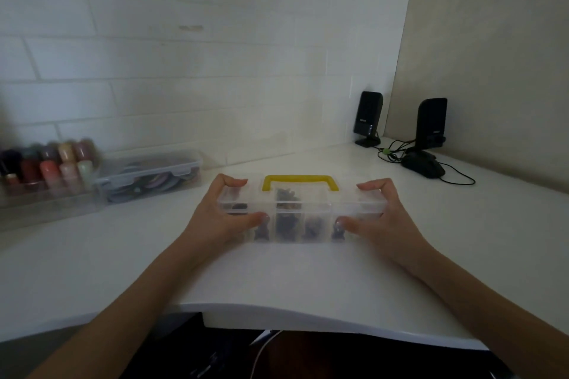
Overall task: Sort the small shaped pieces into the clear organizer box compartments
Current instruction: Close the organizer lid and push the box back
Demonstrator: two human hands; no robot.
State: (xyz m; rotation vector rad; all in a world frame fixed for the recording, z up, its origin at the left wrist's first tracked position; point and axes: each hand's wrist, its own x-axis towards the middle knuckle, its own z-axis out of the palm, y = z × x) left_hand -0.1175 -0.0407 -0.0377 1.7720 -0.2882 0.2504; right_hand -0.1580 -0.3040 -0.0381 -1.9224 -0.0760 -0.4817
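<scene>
A clear organizer box (311, 204) with a yellow handle (300, 181) on its far side rests on the white desk (292, 280), lid down. Dark small pieces (284, 215) show through the plastic in several compartments; their shapes are too dim to tell. My left hand (220, 212) grips the box's left end, fingers over the far edge and thumb on the near side. My right hand (380, 214) holds the right end the same way.
At the far left stands a clear tray of coloured bottles (50, 168), beside a lidded clear container (151, 175). Two black speakers (368, 118) and a dark mouse (423, 164) with cables occupy the back right corner. The desk's curved front edge (308, 314) is near me.
</scene>
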